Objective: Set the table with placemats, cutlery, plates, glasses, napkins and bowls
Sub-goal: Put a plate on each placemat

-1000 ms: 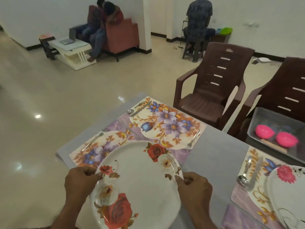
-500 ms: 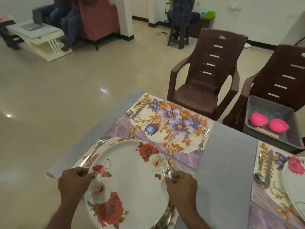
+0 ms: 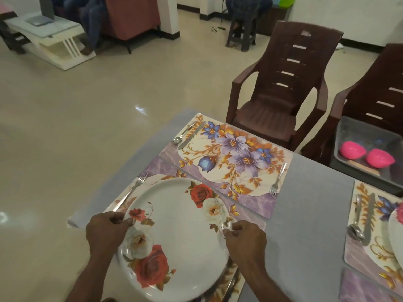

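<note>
I hold the plate (image 3: 178, 234) by opposite rims — left hand (image 3: 106, 231), right hand (image 3: 245, 237), fingers curled on it; rigid, glossy, likely slippery and breakable.

we find no text, label, brand, number or sign that can be read here. the plate (image 3: 174, 232) carries only painted roses, and the placemat (image 3: 229, 162) beyond it only printed flowers and leaves. the brown chair (image 3: 283, 88) has a pale patch near the top of its back, too blurred for us to tell whether it holds any writing.
</note>
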